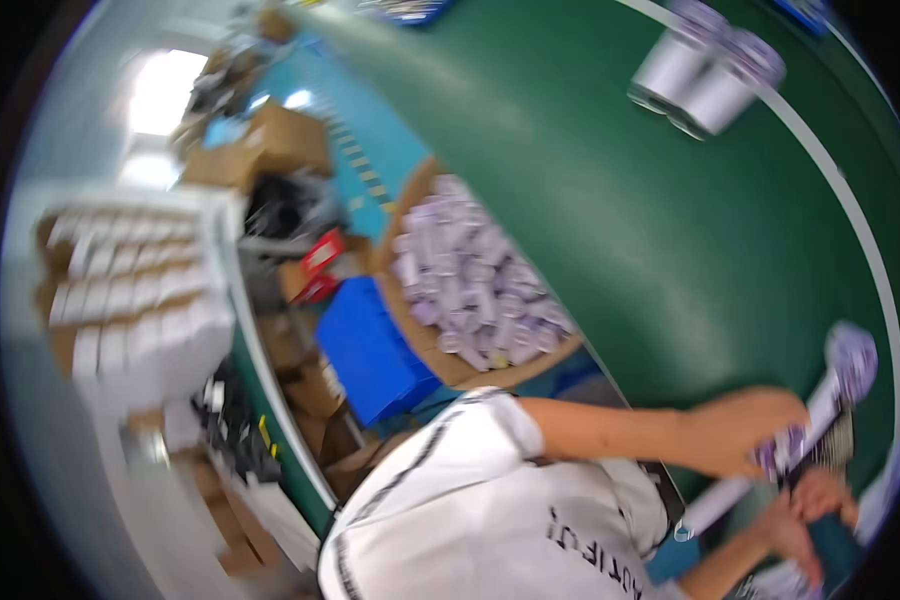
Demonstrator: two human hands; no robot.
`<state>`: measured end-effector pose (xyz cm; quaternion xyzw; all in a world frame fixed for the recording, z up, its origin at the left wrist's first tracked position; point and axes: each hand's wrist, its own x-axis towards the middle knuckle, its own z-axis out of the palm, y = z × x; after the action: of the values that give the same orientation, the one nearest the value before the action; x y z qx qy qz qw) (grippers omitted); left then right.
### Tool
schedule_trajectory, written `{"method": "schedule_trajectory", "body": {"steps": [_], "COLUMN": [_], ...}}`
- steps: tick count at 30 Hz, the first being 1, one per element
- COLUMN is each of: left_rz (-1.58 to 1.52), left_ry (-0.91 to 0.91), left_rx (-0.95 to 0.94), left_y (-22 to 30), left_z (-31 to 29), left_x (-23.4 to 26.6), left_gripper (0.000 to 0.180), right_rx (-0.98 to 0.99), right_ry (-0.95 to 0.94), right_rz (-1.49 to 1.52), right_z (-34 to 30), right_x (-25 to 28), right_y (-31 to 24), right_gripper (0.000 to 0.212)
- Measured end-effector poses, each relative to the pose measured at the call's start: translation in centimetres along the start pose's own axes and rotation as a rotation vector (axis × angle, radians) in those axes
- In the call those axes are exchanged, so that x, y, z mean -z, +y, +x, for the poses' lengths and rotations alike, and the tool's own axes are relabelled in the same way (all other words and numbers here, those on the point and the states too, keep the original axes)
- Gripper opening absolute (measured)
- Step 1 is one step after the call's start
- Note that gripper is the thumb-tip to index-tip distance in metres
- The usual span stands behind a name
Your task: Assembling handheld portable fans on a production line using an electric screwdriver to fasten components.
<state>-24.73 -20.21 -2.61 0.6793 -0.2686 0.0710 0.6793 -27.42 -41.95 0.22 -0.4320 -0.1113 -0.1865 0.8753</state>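
Note:
My left hand [760, 430] reaches across to the right side and is closed around a lilac-patterned cylindrical piece [782, 452]. Just past it, a pale tube with a rounded lilac end [850, 362] lies slanting on the green surface. Below and close to it, my right hand [795, 530] has its fingers curled together; motion blur hides what is in them. A white tube [712, 506] lies under my left wrist. Two white-and-lilac cylinders [705, 80] rest side by side at the far right.
The green work surface [610, 220] with a curved white line runs along the right. A large cardboard box [460, 375] full of lilac tubular pieces stands against its left edge. A blue bin [370, 350] is beside that box. White boxes [140, 285] are stacked farther left.

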Motion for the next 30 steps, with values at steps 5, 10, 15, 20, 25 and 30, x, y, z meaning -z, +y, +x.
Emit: {"method": "schedule_trajectory", "body": {"steps": [5, 10, 15, 20, 25, 30], "left_rz": [0.021, -0.024, -0.058, 0.301, 0.197, 0.222], "left_ry": [-0.021, -0.028, -0.142, -0.034, -0.087, -0.036], "left_rx": [0.040, 0.131, 0.496, 0.313, 0.320, 0.259], "left_y": [0.1, 0.7, 1.6, 2.3, 2.0, 2.0], "left_z": [-0.6, -0.5, 1.1, 1.3, 2.1, 1.4], "left_x": [0.5, -0.7, -1.3, 1.4, -0.9, -1.4], "left_gripper": [0.064, 0.066, 0.065, 0.061, 0.063, 0.067], "right_rx": [0.120, 0.196, 0.060, 0.208, 0.522, 0.527], "right_ry": [0.249, 0.055, 0.396, -0.156, 0.266, 0.281], "right_rz": [-0.385, -0.277, 0.021, 0.123, -0.269, -0.416], "right_z": [1.3, 1.0, -1.9, 3.8, 3.9, 3.4], "right_x": [-6.5, -5.8, -3.5, -6.5, 0.4, 3.3], "right_y": [2.9, 2.5, 1.5, 0.1, -6.2, -5.9], "right_gripper": [0.099, 0.098, 0.074, 0.095, 0.095, 0.091]}}
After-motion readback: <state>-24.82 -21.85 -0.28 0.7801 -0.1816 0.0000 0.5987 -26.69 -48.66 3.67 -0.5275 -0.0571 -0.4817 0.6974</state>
